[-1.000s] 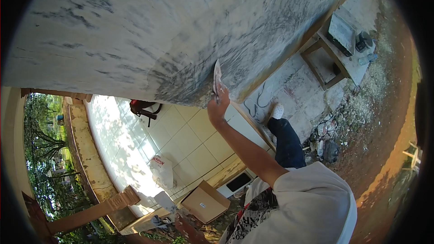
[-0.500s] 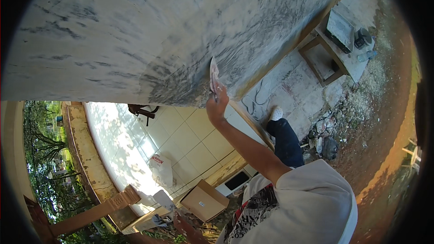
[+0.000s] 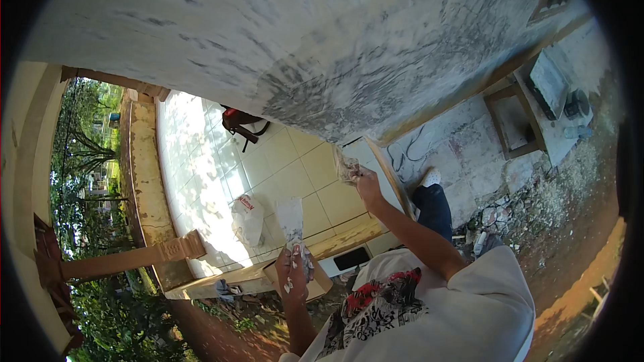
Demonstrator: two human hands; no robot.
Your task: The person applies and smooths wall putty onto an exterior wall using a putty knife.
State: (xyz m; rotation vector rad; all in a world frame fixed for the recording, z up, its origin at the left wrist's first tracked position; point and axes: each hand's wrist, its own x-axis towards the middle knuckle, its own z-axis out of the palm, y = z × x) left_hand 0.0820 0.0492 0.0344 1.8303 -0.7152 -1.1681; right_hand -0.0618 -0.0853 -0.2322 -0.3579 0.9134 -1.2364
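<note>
My left hand [image 3: 293, 271], spotted with white paste, is closed around a putty knife [image 3: 290, 218] with a broad, whitish blade pointing up. To its upper right, my right hand [image 3: 367, 186] grips a second scraper [image 3: 346, 166], smeared with pale putty. The two tools are apart. Above them stretches a wall [image 3: 322, 47] patched with white and dark grey streaks. The scraper in my right hand is below the wall's lower left edge in the picture and seems off its surface.
A tiled porch floor [image 3: 268, 167] holds a plastic bag [image 3: 248, 220] and a dark chair [image 3: 243, 126]. Beside the porch is a cardboard box [image 3: 320, 283]. At right, a wooden stand [image 3: 513, 121] bears a tray [image 3: 547, 84] and a dark tub [image 3: 576, 104]. Rubble [image 3: 496, 218] lies near my foot.
My right hand has come away from the wall, bringing its scraper down toward my left hand. My left hand has risen with its putty knife. The view has shifted.
</note>
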